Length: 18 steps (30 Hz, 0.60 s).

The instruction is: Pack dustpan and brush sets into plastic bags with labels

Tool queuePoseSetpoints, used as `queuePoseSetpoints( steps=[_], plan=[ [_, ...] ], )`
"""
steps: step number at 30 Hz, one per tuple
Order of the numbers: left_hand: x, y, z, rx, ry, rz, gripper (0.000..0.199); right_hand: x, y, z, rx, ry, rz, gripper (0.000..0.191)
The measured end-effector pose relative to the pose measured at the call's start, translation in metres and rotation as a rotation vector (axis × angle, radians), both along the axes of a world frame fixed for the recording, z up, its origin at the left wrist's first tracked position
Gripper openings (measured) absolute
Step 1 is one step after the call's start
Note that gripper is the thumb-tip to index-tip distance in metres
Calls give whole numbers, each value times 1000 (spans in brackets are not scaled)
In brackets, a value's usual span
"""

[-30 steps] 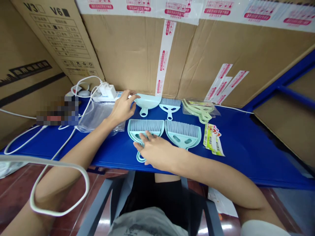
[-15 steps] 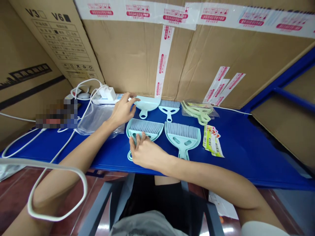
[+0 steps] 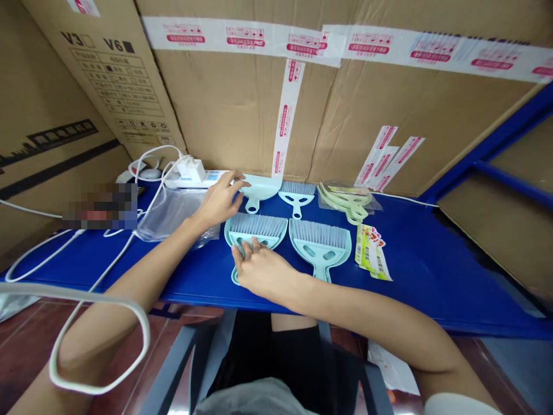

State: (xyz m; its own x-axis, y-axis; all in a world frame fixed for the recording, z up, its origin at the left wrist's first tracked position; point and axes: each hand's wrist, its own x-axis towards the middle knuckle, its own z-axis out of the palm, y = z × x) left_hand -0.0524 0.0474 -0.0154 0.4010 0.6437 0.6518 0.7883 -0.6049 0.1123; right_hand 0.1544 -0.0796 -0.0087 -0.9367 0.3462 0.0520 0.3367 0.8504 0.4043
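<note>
Far left of frame: white cable (image 3: 56,353) looped in the lower part, over the forearm. Pixelated patch (image 3: 101,207) above it, contents unreadable. Upper left: carton (image 3: 123,86) marked V3 and V6, the V6 box filled black. Right of the patch, clear bags (image 3: 173,214) flat on the blue table (image 3: 440,265); power strip (image 3: 211,175) behind them, white plug seated in it.

Centre-left: left hand (image 3: 222,199), palm down, fingers apart and curved, fingertips at the left edge of the rear pan (image 3: 263,187); contact cannot be told.

Centre, near the front edge of the table: brush A (image 3: 259,225) lying in pan A (image 3: 284,233), bristles toward the top of frame. Right hand (image 3: 265,271) over their handles, fingers bent and slightly apart, tips on the brush head near its cut-outs; handles mostly covered, so cannot tell whether it is clamped on them.

Right of centre: rear brush (image 3: 297,199), beside the rear pan, handle toward the viewer. In front, brush B (image 3: 319,233) nested in pan B (image 3: 343,256), just beside pan A. Further right, green set (image 3: 345,199) in clear wrap; below it, cards (image 3: 372,255), fanned and overlapping.
</note>
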Motion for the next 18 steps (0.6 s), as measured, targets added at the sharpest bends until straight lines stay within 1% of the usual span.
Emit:
queuePoseSetpoints(
  steps=[2,4,5,6,7,9,10,11,13,16,18],
  plan=[
    [1,0,0,-34,11,-126,27,5,2,12,-63,-22,-22,47],
    [3,1,0,-93,32,-248,25,12,6,31,-190,-68,-50,57],
    [3,1,-1,-122,48,-288,26,17,11,42,-257,-88,-75,58],
    [3,2,-2,-145,65,-312,26,22,17,53,-309,-98,-114,54],
    [3,3,-3,-162,81,-321,27,27,24,64,-327,-94,-177,48],
    [2,5,-6,-180,107,-312,27,37,45,78,-281,-30,-337,39],
    [2,6,-8,-186,119,-303,26,43,57,81,-252,9,-404,39],
    [2,7,-10,-194,133,-296,24,48,70,81,-234,42,-459,39],
    [1,9,-12,-208,158,-285,23,58,95,74,-250,48,-542,40],
    [2,9,-13,-211,171,-274,25,69,124,55,-340,24,-555,42],
    [3,8,-13,-211,175,-267,25,73,136,44,-378,24,-544,42]
  ],
)
